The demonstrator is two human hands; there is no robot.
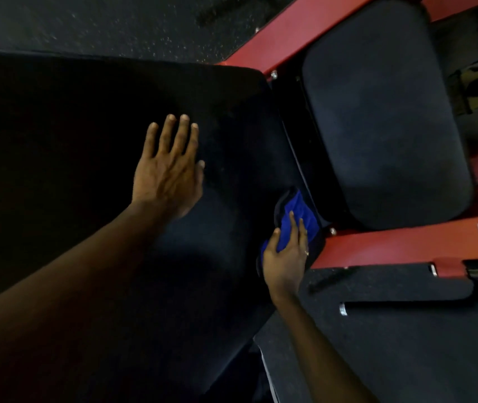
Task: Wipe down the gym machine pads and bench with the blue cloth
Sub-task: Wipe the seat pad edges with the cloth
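Cloth [298, 207] pressed against right edge of bench [217, 126] under right hand [285, 257], fingers nearly straight | left hand [168, 175] laid flat on bench, nothing held | cloth judged soft, light, bunch-prone: best pinned at middle

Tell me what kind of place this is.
Most likely a gym: a large pad and a smaller pad, both black, sit on a red steel frame above speckled rubber flooring. The right hand presses a blue cloth against the large pad's edge.
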